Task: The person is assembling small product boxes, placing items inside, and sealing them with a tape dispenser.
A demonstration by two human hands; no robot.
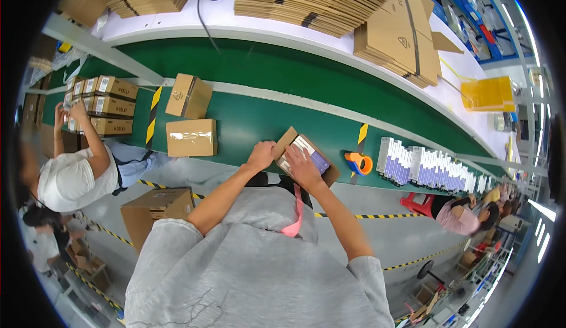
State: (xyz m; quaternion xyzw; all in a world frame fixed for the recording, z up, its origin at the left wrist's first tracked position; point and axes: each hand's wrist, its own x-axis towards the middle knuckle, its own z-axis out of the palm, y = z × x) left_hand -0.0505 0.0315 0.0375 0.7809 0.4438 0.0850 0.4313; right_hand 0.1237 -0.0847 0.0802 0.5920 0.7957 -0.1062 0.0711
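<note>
Green tabletop point(244, 130) bears a carton point(333, 175), right grip point(303, 167) spread flat on its packs point(319, 158), left grip point(262, 156) at the flap point(285, 141), hold indeterminable; uneven pressing could crease packs.

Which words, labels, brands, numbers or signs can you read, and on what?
Wording and brands I won't copy; here is where print stands:
Stacked cartons: dark lettering, white labels; labels too small to read.
Flat cartons: dark triangular sign.
White and purple boxes: print too small to read.
Packs under the right hand: partly covered, print too small to read.
</note>
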